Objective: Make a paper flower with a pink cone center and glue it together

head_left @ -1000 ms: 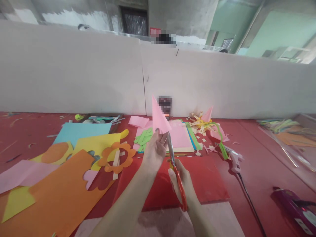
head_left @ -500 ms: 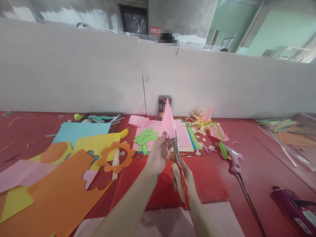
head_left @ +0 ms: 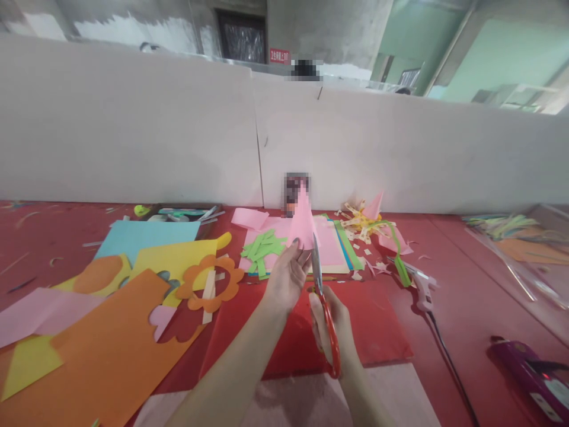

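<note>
1. Above the red mat (head_left: pixel 382 326), my left hand (head_left: pixel 287 279) pinched a folded pink paper triangle (head_left: pixel 303 222) upright by its base.
2. My right hand (head_left: pixel 334 325) gripped the red-handled scissors (head_left: pixel 323 305), blades up beside the paper's lower right edge.
3. Cutting seemed barely begun, though blur hid the edge.
4. Against a second earlier, the triangle stood straighter and farther right, the scissors too.

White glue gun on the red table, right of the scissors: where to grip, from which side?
Best grip is probably the handle of the glue gun, the near end where the black cord leaves it. It lies flat on the table, its thin nozzle end pointing away and left, so come down from above on the near side, closing across the handle, clear of the nozzle.
</note>
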`<state>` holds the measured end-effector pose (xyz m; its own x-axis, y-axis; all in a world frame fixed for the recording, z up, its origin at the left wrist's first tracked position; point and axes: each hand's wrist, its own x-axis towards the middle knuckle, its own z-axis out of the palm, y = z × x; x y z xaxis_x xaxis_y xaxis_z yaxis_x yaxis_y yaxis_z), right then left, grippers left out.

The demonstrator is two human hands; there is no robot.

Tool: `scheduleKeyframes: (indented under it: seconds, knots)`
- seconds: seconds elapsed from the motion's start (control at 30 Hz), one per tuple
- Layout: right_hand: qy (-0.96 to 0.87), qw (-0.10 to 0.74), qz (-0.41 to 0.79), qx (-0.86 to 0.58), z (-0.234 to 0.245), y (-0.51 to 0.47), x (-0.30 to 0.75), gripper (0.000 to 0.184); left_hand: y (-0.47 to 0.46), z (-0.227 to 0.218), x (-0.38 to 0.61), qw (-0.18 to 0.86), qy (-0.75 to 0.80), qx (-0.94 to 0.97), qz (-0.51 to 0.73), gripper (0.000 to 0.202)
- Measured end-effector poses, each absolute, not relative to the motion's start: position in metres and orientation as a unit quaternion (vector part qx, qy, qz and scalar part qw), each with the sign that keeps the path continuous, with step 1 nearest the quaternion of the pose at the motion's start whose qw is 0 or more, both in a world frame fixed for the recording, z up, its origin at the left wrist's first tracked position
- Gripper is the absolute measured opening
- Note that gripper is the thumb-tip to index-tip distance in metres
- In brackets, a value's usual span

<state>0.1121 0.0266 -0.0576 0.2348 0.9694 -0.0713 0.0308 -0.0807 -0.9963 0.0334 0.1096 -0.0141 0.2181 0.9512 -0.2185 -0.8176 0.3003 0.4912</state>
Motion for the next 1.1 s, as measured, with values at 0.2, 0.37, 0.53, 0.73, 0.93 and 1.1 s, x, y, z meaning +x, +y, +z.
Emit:
scheduleKeyframes:
  seconds: [0.2, 0.37, 0.53, 0.73, 0.93, 1.1]
  knots:
    - [-0.446, 0.514, 0.438, -0.587, -0.06, 0.026, 0.112, 0.038, 0.11, -0.016, 0.033, 0.772, 0.232, 0.147, 0.573, 0.005]
    - [-0.459, 0.519, 0.412, -0.592, -0.064, 0.028, 0.111, 0.036, 0.111, -0.017, 0.033, 0.773, 0.229, 0.142, 0.575, 0.004]
    - [-0.498, 0.494, 0.387, -0.599, -0.058, 0.029, 0.112, 0.029, 0.111, -0.017, 0.033, 0.773, 0.235, 0.14, 0.573, 0.014]
    - [-0.545, 0.484, 0.386, -0.566, -0.057, 0.027, 0.111, 0.031, 0.111, -0.014, 0.029, 0.757, 0.232, 0.142, 0.595, 0.019]
    - [-0.6, 0.434, 0.335, -0.583, -0.062, 0.025, 0.109, 0.031, 0.116, -0.003, 0.019, 0.727, 0.244, 0.101, 0.634, 0.012]
    - [-0.604, 0.424, 0.332, -0.587, -0.059, 0.023, 0.109, 0.028, 0.121, 0.003, 0.012, 0.709, 0.236, 0.096, 0.658, 0.011]
